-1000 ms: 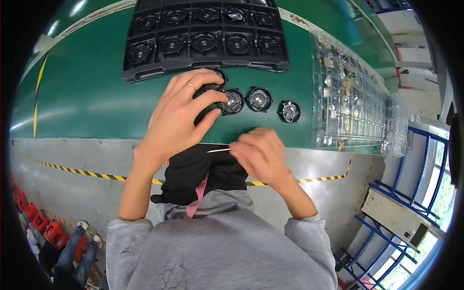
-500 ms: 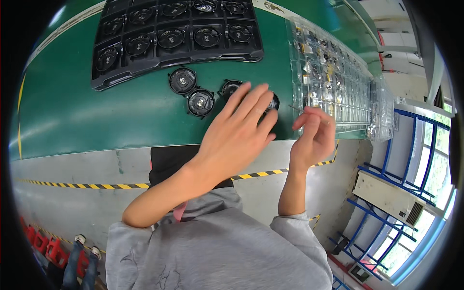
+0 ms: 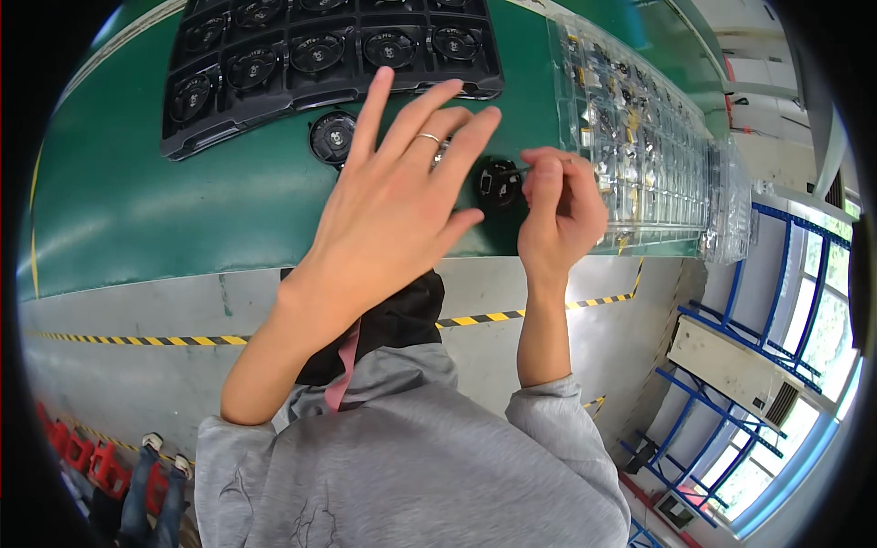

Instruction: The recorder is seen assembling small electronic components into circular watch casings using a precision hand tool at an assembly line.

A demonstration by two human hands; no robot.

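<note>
Right hand [image 3: 562, 208]: thin tool [image 3: 520, 172] pinched between thumb and fingers, pointing left at a round black part [image 3: 493, 187] (round, so no long axis to report). The part lies on the green worktop [image 3: 119, 205] between the 2 hands, nearer the right. Left hand [image 3: 393, 201]: fingers splayed, no grip seen. Beyond, 1 black tray [image 3: 260, 119]; clear plastic trays [image 3: 653, 201] at right.

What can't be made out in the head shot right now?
All head view:
Partly covered component behind the left hand: mostly hidden by its fingers.
Thin tool: tip lost against the dark round part; other end hidden by the right hand.
Black tray: far side cut off by the top edge.
Small pieces in the clear tray: too small to identify, plus glare.
</note>
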